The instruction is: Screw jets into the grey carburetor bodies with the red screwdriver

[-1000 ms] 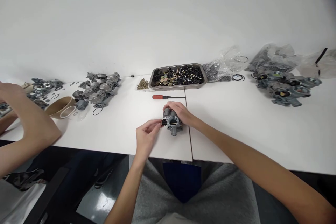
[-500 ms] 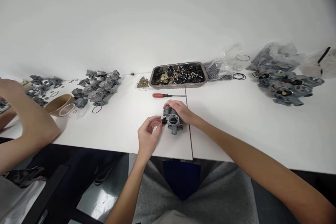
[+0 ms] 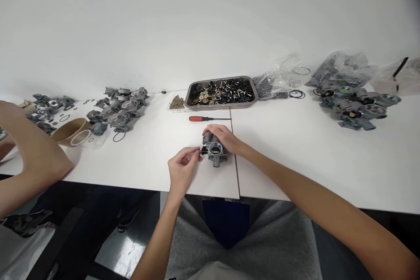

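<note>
Just below the centre of the frame, a gray metal carburetor point(image 3: 215, 157) rests on the white table point(image 3: 141, 162), its round opening facing up. The right hand point(image 3: 226, 139) curls over its upper right side, grasping it. The left hand point(image 3: 182, 168) pinches the outer end of a small black fitting point(image 3: 204, 150) at the carburetor's left side, thumb and fingertips together. Just above them lies a red-handled screwdriver point(image 3: 197, 118), its shaft pointing right. Beyond it, at the upper centre, a metal tray point(image 3: 223, 106) holds mixed black and brass-coloured parts, with a heap of small brass-coloured pieces point(image 3: 177, 102) beside its left end. More carburetors sit grouped at the right of the frame point(image 3: 357, 109). Toward the left stand a brown bowl point(image 3: 67, 134) and a clear plastic cup point(image 3: 96, 141), near a co-worker's bent arm point(image 3: 39, 153) at the left edge.
</note>
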Demonstrator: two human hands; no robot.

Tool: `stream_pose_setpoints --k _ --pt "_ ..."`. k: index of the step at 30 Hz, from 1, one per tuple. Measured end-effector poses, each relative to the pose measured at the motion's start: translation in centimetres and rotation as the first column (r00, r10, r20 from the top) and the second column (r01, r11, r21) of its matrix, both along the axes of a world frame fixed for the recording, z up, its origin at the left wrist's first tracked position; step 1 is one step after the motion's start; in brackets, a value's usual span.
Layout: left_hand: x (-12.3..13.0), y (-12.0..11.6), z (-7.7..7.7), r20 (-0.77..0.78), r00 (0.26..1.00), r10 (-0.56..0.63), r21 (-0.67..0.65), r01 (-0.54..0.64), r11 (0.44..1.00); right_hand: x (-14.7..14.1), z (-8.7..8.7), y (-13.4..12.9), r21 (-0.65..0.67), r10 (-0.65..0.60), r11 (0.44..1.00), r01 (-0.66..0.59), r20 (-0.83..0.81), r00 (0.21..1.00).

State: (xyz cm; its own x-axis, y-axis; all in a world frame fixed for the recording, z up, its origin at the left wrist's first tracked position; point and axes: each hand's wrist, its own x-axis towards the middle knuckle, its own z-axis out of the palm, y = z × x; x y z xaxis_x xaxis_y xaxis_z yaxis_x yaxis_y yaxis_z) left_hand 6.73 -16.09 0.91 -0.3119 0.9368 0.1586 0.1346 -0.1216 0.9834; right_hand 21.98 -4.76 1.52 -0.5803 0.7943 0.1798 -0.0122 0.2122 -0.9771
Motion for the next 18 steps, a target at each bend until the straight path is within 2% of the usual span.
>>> stream_pose_setpoints --k 7,13,18 --pt "0.6 -0.4 -0.1 0.004 1.000 -0.021 0.059 0.020 0.998 0.0 0.1 -0.1 0.012 0.005 1.000 -0.005 0.004 1.000" --pt "1.0 -1.3 -0.6 -0.209 0.978 -0.013 0.071 0.028 0.997 0.0 -0.2 0.1 0.019 0.002 1.000 -0.002 0.005 1.000" --pt "0.4 -1.5 -0.6 -0.236 0.971 -0.045 0.018 0.051 0.999 0.3 0.3 0.1 0.027 0.026 0.999 -0.027 0.026 0.999"
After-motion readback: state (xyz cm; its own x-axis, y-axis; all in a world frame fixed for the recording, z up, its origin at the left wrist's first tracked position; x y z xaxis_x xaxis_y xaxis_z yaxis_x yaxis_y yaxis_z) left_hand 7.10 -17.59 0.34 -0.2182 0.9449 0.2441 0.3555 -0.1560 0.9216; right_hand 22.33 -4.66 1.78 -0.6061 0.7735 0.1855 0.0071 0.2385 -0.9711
